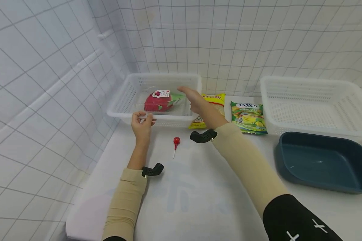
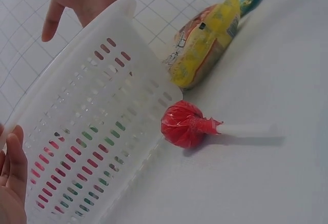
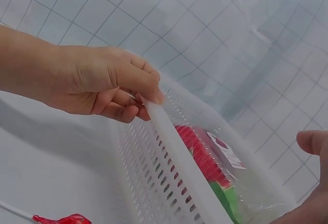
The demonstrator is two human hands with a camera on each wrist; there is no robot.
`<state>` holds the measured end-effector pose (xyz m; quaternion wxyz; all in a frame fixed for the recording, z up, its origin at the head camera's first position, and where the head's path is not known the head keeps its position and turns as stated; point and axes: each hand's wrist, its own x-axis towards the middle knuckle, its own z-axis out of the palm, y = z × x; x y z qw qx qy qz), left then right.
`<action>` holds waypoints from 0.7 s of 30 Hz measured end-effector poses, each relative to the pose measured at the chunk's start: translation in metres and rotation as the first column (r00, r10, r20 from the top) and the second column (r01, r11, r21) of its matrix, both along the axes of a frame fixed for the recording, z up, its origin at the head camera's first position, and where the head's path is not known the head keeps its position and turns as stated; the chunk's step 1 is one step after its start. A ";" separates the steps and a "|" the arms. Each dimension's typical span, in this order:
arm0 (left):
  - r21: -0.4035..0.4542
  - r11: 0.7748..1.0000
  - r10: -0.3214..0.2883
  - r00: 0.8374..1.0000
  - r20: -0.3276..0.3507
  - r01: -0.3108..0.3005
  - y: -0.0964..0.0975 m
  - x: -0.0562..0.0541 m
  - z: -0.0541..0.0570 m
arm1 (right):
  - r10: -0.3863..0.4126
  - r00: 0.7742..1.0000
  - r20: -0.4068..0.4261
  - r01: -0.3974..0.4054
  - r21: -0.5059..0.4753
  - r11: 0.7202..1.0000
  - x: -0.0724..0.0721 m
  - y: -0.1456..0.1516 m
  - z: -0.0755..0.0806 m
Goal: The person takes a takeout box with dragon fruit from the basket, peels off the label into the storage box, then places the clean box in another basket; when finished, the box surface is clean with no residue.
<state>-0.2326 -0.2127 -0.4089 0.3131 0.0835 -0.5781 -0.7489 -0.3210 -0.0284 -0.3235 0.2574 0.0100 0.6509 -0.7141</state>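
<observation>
The left hand (image 1: 142,124) pinches the front rim of a white plastic basket (image 1: 175,117) between thumb and fingers; the right wrist view shows this grip clearly. Inside the basket lies a dragon fruit toy or fruit (image 1: 158,102), red with green tips, in a clear package with a white label. Above the basket's right side is the right hand (image 1: 194,99), its thumb held apart and nothing seen in its grasp. On the table in front of the basket sits a red-wrapped lollipop (image 1: 176,141), also large in the left wrist view (image 2: 183,125).
Right of the basket are a yellow snack bag (image 1: 215,100), partly behind the right arm, and a green FOX'S candy bag (image 1: 248,117). Farther right stand a second white basket (image 1: 307,129) and a dark blue tub (image 1: 319,182). Gridded cloth walls (image 1: 223,40) rise behind and left.
</observation>
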 end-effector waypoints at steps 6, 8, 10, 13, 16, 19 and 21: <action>0.014 1.000 0.002 1.000 -0.008 -0.002 0.002 -0.001 0.001 | 0.020 0.989 0.148 -0.020 -0.004 1.000 -0.001 -0.003 -0.005; 0.016 1.000 0.005 1.000 -0.010 -0.005 0.002 -0.001 0.001 | 0.003 0.985 0.175 -0.004 0.009 1.000 -0.001 -0.005 -0.005; 0.015 1.000 0.001 1.000 -0.008 -0.001 0.001 -0.001 0.001 | -0.018 0.980 0.200 0.013 0.023 1.000 0.000 -0.007 -0.005; 0.014 1.000 -0.014 1.000 -0.005 0.014 0.001 -0.001 0.000 | -0.046 0.972 0.231 0.037 0.040 0.999 0.000 -0.008 -0.005; 0.014 1.000 -0.027 1.000 -0.005 0.027 0.001 -0.001 0.000 | -0.072 0.966 0.248 0.064 0.042 0.997 0.000 -0.009 -0.005; 0.018 1.000 -0.025 1.000 -0.009 0.025 0.000 -0.001 0.000 | -0.078 0.969 0.236 0.066 0.057 0.996 0.001 -0.011 -0.006; 0.018 1.000 -0.019 1.000 -0.008 0.019 0.000 0.000 0.000 | -0.062 0.976 0.208 0.047 0.077 0.996 0.001 -0.014 -0.008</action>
